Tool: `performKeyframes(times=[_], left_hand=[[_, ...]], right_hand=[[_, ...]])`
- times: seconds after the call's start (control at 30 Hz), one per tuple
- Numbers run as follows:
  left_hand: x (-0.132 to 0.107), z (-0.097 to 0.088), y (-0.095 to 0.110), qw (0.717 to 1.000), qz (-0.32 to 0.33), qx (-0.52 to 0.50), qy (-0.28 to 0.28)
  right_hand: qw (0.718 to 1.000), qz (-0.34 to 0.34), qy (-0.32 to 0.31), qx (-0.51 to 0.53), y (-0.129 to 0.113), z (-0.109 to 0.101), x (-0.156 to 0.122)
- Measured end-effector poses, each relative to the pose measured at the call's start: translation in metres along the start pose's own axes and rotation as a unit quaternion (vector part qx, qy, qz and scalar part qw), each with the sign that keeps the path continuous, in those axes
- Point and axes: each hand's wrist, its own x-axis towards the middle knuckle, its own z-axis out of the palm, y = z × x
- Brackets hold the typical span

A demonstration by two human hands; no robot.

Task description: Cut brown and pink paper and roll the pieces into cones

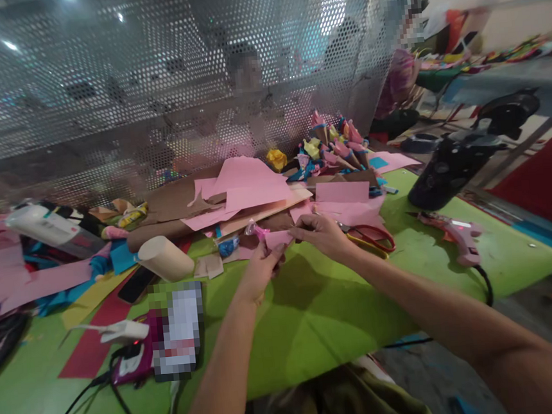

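Observation:
Between my two hands, over the green tabletop, is a small piece of pink paper. My left hand pinches its left end, the thumb lying along the lower edge. With thumb and fingertips my right hand grips the right end. A brighter pink bit pokes up above the left fingers; its kind is too small to tell. Right behind my right hand lie red-handled scissors, partly covered by the hand. Sheets of pink paper are piled on brown paper beyond both hands.
A pink glue gun with a cord lies at right, near a black bottle. Paper cones are heaped at the back by the perforated metal panel. At left are a cardboard roll, a phone and a power strip.

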Motion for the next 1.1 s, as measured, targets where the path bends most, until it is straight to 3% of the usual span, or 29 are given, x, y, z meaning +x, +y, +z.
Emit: performKeyframes(times=[0.13,0.33,0.4,0.5,0.63,0.8,0.97,1.1], left_hand=[[0.002,-0.002,0.002,0.999,-0.004,-0.022,0.032],[0.008,-0.009,0.004,0.986,0.100,-0.044,0.127],[0.009,-0.012,0.005,0.977,0.142,-0.060,0.148],[0.009,-0.014,0.003,0.971,0.153,-0.094,0.155],[0.007,-0.008,-0.008,0.991,0.094,-0.051,0.081],[0.007,-0.001,-0.018,0.992,0.089,-0.023,0.088],[0.002,-0.002,-0.004,0.973,0.163,0.116,0.118],[-0.003,-0.003,0.007,0.939,0.203,0.237,0.145]], right_hand=[[1.000,0.017,0.008,0.005,-0.004,-0.003,0.000],[0.982,0.107,-0.135,0.083,-0.008,-0.003,0.001],[0.975,0.122,-0.153,0.110,-0.007,-0.002,0.000],[0.977,0.105,-0.111,0.145,-0.005,0.001,-0.001],[0.980,0.084,-0.048,0.172,-0.002,0.008,-0.003],[0.972,0.107,-0.082,0.192,-0.001,0.023,-0.011],[0.969,0.127,-0.151,0.148,0.003,0.025,-0.014],[0.993,0.068,-0.069,0.073,0.004,0.013,-0.009]])
